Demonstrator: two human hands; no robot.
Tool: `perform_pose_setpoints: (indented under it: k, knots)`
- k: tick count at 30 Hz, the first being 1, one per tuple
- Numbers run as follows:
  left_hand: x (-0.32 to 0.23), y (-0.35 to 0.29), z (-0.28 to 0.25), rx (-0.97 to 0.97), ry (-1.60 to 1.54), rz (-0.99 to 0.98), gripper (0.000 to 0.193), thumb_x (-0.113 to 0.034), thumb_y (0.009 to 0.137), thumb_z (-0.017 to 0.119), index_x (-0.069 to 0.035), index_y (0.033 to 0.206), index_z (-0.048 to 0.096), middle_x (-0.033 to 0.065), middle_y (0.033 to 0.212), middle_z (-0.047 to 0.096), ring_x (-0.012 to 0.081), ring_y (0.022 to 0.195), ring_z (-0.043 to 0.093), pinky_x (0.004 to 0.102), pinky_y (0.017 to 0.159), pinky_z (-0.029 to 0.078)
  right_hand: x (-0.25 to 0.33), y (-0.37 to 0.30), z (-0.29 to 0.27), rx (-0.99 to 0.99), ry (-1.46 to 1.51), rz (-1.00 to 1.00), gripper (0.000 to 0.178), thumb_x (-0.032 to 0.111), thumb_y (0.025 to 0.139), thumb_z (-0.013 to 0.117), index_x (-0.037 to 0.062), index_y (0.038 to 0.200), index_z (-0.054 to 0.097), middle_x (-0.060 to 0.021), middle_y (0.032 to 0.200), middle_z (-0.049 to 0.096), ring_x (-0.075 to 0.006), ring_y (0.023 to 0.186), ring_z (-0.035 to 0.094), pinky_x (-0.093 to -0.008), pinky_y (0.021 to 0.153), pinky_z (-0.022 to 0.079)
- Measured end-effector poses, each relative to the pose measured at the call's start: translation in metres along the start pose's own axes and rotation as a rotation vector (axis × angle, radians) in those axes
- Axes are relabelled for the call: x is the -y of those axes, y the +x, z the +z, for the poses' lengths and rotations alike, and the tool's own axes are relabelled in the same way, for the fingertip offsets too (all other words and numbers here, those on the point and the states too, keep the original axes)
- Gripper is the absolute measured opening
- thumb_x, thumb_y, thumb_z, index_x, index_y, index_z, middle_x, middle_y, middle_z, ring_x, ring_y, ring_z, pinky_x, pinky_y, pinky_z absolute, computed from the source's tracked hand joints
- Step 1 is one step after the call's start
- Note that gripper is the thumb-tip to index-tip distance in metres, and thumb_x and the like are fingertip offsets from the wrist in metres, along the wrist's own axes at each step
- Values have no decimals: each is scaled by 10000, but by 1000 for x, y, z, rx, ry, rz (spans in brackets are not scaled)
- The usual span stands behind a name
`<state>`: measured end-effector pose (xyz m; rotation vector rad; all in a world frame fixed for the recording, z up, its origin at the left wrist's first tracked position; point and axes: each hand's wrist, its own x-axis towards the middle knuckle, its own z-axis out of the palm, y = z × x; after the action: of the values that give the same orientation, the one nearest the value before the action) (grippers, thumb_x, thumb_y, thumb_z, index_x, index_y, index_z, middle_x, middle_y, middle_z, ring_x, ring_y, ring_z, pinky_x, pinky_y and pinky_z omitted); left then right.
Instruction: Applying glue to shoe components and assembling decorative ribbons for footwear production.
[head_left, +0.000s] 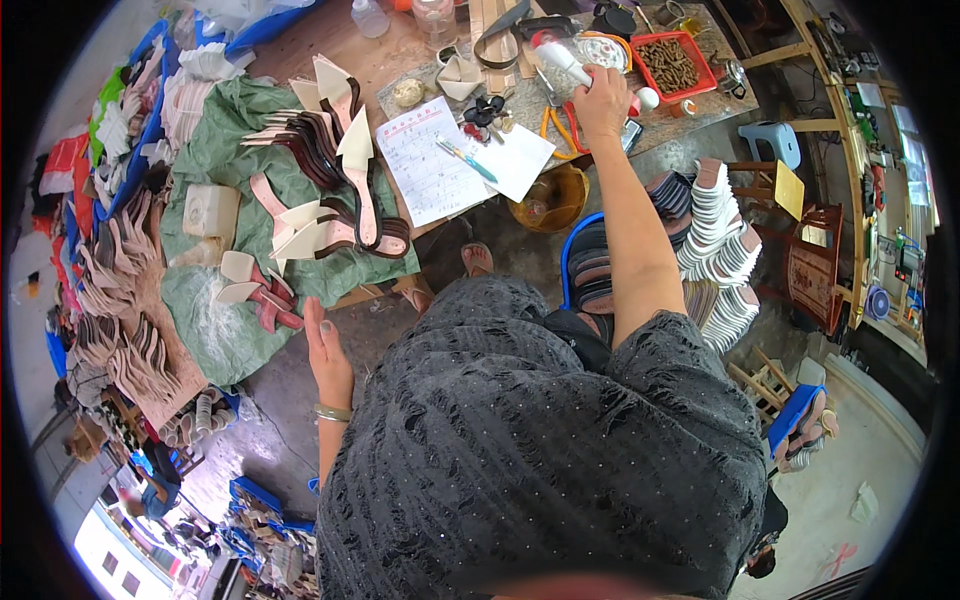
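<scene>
Okay, the white jug (210, 212) hides its contents; stacked sole pieces (308, 150) look unfinished; left hand (330, 368): grip apart, empty. Past the papers (432, 175), the white bottle (567, 64) is clamped in the right hand's (602, 105) grip, so grabbing's done, using it probably left, near a red tray (706, 62) of brown pellets (668, 66).
</scene>
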<state>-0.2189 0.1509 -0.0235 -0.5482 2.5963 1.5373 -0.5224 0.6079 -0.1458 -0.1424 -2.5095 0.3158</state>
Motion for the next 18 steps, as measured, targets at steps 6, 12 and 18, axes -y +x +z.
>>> perform_pose_setpoints:
  k: [6, 12, 18]
  knots:
    - [-11, 13, 8, 25, 8, 46, 493, -225, 1028, 369, -23, 1468, 277, 189, 1482, 349, 299, 1368, 356, 379, 1111, 279, 14, 32, -38, -207, 137, -212, 301, 11, 667, 663, 137, 938, 628, -43, 878, 559, -265, 878, 544, -408, 788, 416]
    - [-17, 21, 14, 48, -32, 60, 512, -207, 1012, 412, -16, 1467, 275, 180, 1491, 334, 293, 1374, 347, 380, 1116, 274, 42, 42, -84, -311, 331, -314, 381, -56, 643, 678, 111, 974, 590, -48, 896, 573, -269, 864, 544, -394, 830, 422]
    - [-57, 31, 28, 102, -53, 124, 596, -97, 911, 546, -4, 1450, 310, 165, 1474, 366, 275, 1355, 370, 369, 1107, 291, 76, 32, -120, -351, 531, -331, 360, -73, 626, 669, 103, 929, 584, -62, 908, 587, -284, 862, 544, -395, 781, 428]
